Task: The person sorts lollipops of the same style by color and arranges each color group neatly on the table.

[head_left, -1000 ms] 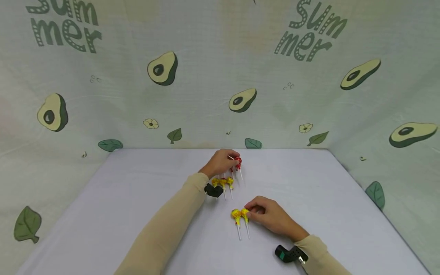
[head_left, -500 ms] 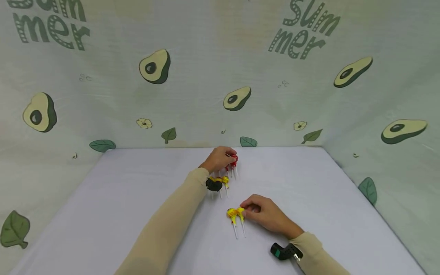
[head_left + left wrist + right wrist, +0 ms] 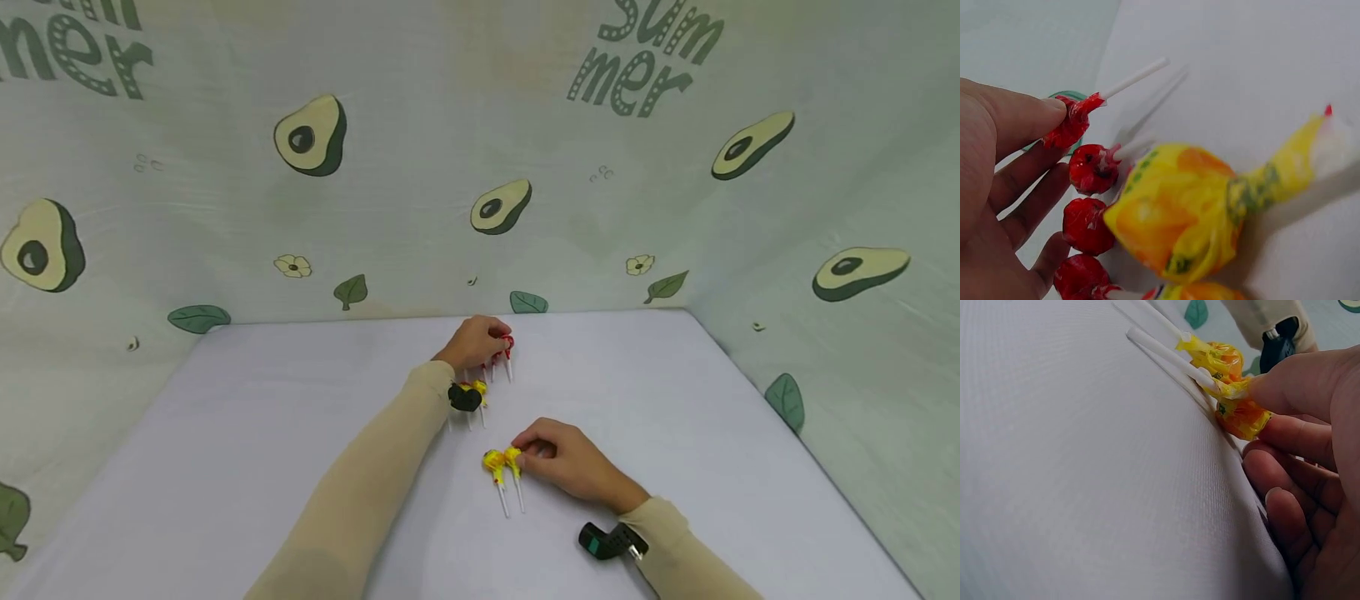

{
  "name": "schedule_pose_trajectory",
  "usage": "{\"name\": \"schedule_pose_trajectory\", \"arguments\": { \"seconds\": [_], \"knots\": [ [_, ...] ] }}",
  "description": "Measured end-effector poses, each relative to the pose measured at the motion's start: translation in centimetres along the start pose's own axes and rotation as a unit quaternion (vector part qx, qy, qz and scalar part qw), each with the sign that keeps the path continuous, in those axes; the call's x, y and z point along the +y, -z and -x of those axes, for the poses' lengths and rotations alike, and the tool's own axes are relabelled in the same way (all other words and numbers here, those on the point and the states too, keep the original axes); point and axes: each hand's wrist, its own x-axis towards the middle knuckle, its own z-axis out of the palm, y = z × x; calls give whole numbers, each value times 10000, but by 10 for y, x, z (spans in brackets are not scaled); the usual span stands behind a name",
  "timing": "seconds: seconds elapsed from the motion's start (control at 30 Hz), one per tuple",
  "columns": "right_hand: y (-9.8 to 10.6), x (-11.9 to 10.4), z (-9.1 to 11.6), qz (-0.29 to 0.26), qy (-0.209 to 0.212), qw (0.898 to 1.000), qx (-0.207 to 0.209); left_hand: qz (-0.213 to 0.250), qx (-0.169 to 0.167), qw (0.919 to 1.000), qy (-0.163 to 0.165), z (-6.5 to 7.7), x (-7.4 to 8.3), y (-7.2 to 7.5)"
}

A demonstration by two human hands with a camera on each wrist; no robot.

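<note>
My left hand (image 3: 476, 342), at the far part of the table, pinches a red-wrapped lollipop (image 3: 1067, 128) between thumb and forefinger. That lollipop ends a row of several red lollipops (image 3: 1092, 169), their sticks pointing the same way. Nearer than that row lie yellow-wrapped lollipops (image 3: 1175, 206), partly hidden by the left wrist camera in the head view. My right hand (image 3: 570, 462), closer in, pinches a yellow lollipop (image 3: 1244, 415) by its wrapped head, its remaining fingers loosely curled. Another yellow lollipop (image 3: 1222, 360) lies right beside it, heads touching or nearly so, both sticks pointing towards me.
A white cloth covers the table (image 3: 300, 400). Behind it and at the sides hangs a pale curtain (image 3: 405, 167) printed with avocados and leaves. My left forearm (image 3: 360, 475) stretches across the table, left of the yellow lollipops. Each wrist carries a black camera (image 3: 613, 542).
The head view has turned slightly, so the scene slides left. Both hands keep their pinch, and the left hand's red lollipop stays at the end of its row with little visible movement.
</note>
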Motion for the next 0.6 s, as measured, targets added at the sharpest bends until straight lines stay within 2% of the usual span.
{"name": "schedule_pose_trajectory", "arguments": {
  "seconds": [0.3,0.6],
  "knots": [
    [0,1,-1,-76,20,10000,-1,-352,-56,9989,296,-2,3,-3],
    [2,2,-1,-65,29,10000,-7,-953,-135,9951,229,-6,7,-7]
  ]
}}
